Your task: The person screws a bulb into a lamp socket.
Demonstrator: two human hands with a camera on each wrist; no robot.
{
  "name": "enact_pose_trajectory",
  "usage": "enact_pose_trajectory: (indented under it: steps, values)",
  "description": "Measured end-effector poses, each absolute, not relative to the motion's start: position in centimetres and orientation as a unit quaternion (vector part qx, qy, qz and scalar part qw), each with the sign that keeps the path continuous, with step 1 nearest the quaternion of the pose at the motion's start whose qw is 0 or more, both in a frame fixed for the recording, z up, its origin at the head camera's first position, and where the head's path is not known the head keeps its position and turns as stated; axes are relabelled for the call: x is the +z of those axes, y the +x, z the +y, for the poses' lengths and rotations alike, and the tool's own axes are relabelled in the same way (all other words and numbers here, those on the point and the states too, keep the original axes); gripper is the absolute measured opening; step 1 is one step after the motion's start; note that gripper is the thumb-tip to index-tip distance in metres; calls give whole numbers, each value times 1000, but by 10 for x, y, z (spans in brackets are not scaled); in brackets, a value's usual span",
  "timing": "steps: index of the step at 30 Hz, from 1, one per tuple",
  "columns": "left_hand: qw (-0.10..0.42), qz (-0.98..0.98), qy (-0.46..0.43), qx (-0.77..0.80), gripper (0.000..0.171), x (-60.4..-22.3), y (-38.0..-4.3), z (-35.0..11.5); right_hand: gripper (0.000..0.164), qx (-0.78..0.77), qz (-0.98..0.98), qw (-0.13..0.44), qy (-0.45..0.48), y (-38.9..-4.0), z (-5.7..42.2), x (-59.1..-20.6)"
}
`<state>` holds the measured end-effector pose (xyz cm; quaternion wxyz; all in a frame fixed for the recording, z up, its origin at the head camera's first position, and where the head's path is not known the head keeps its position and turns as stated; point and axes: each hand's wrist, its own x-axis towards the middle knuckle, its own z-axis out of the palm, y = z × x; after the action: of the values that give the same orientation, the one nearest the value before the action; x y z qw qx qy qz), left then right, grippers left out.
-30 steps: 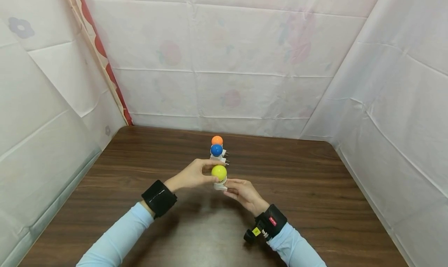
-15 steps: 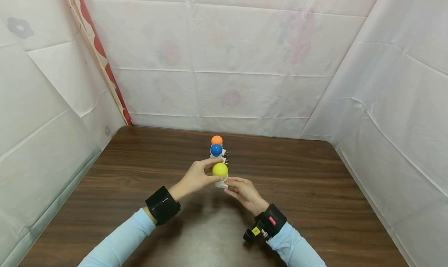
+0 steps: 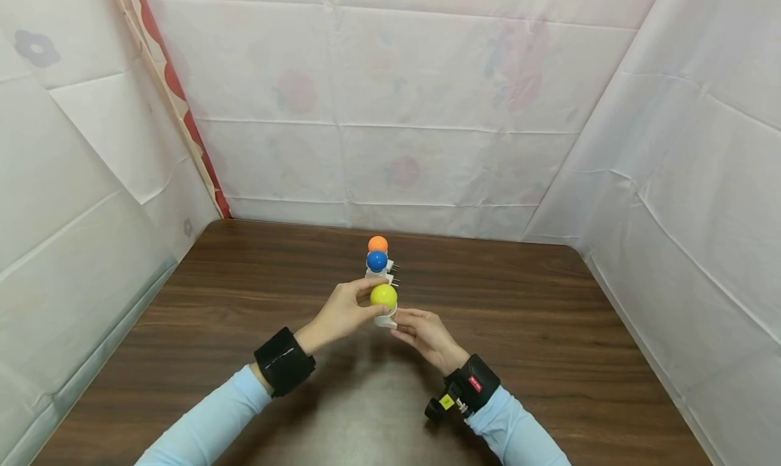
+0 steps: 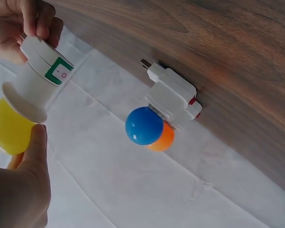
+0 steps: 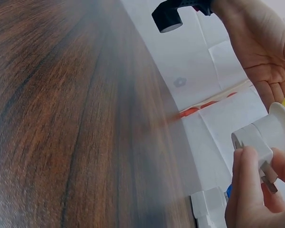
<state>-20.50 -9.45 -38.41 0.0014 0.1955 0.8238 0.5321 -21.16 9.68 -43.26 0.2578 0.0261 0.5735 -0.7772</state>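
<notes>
Thumb and fingers of my left hand [image 3: 338, 315] grip a round yellow light bulb [image 3: 383, 295] from its left side. The bulb sits in a white plug-in lamp socket [image 4: 35, 90], and a green-framed rocker switch [image 4: 61, 73] shows on the socket's side. My right hand [image 3: 429, 340] pinches the socket's plug end, with metal prongs [image 5: 270, 184] between its fingers in the right wrist view. Bulb and socket are held above the table. Just beyond stand a blue bulb [image 3: 377, 260] and an orange bulb [image 3: 378, 243], each in a white socket.
A dark wood-grain table [image 3: 537, 384] lies beneath both hands. White patterned sheets [image 3: 427, 100] hang behind it and along both sides. The two standing lamps line up one behind the other, their prongs [image 4: 145, 64] pointing right in the head view.
My left hand has shifted slightly right and away from me, carrying the yellow bulb and its socket a little the same way. The right hand has barely moved. The other lamps stay put.
</notes>
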Motion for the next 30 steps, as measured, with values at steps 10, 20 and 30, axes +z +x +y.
enact_pose_trajectory:
  steps: [10, 20, 30]
  values:
    - [15, 830, 244, 502, 50, -380, -209, -103, 44, -770, 580, 266, 17, -212, 96, -432]
    - [102, 801, 290, 513, 47, -378, -218, -114, 44, -758, 588, 283, -1, -212, 99, -432]
    - [103, 790, 299, 525, 50, -379, -219, -113, 45, -756, 590, 284, -4, -212, 99, -433]
